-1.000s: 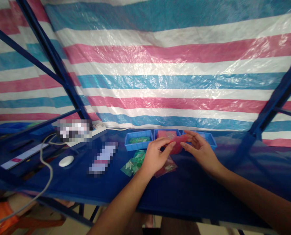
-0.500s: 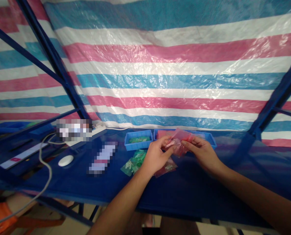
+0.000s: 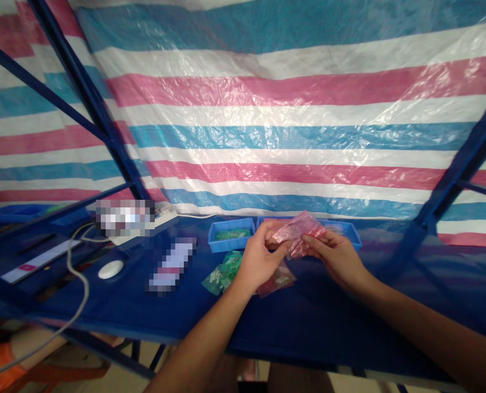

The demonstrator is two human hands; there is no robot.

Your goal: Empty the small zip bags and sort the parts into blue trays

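A small pink see-through plastic bag (image 3: 300,228) is stretched between my two hands, above the table. My left hand (image 3: 264,254) pinches its left side, thumb against fingers. Its right side is gripped by my right hand (image 3: 336,252), thumb on top. Whether the bag holds anything I cannot tell. Below and beside my left hand lie green plastic bags (image 3: 226,273) with small pale pieces in them. More pink bags (image 3: 279,278) rest on the table just under my hands, partly covered by the left one.
Behind my hands stand a blue tray (image 3: 231,245) with green bags and another blue tray (image 3: 355,236), partly hidden. On the left of the blue table (image 3: 128,311) are a white oval object (image 3: 111,269), a cable (image 3: 85,295) and a power strip (image 3: 165,218). A person's orange clothing (image 3: 1,371) shows lower left.
The pink bag has been turned and flattened; it now spreads wider, more tilted between my fingers. Both hands have stayed nearly in place.
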